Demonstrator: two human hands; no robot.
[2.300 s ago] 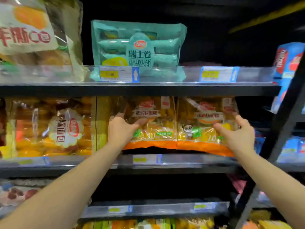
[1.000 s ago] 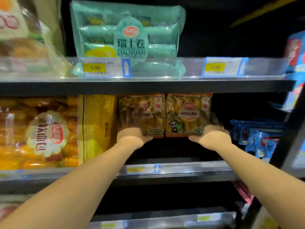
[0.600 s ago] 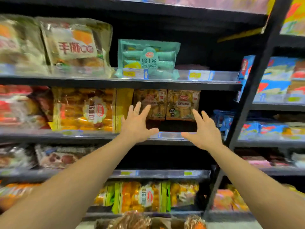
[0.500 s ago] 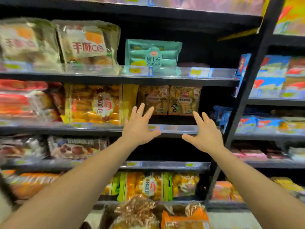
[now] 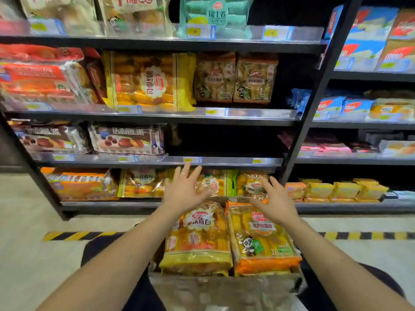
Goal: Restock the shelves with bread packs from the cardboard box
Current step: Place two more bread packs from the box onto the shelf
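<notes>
Head view: black shelving [image 5: 170, 117] stocked with bagged bread fills the wall ahead of you, pale floor [image 5: 22, 209] beneath, crossed by a yellow-black stripe [image 5: 74, 235]. Cardboard box [image 5: 224, 290] sits low before you, yellow bread pack [image 5: 197, 241] and orange-edged bread pack [image 5: 262, 241] side by side inside. Your left hand [image 5: 182, 194] and right hand [image 5: 277, 204] hover above them, fingers spread, holding nothing.

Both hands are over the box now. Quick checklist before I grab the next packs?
1. Is the left hand free: ok, open, holding nothing.
2. Is the right hand free: ok, open.
3. Stock in the cardboard box: ok, yellow pack and orange-edged pack on top.
4. Room on the shelf beside the panda packs: ok, dark gap at right.
5. Packs underneath: cannot tell.
</notes>
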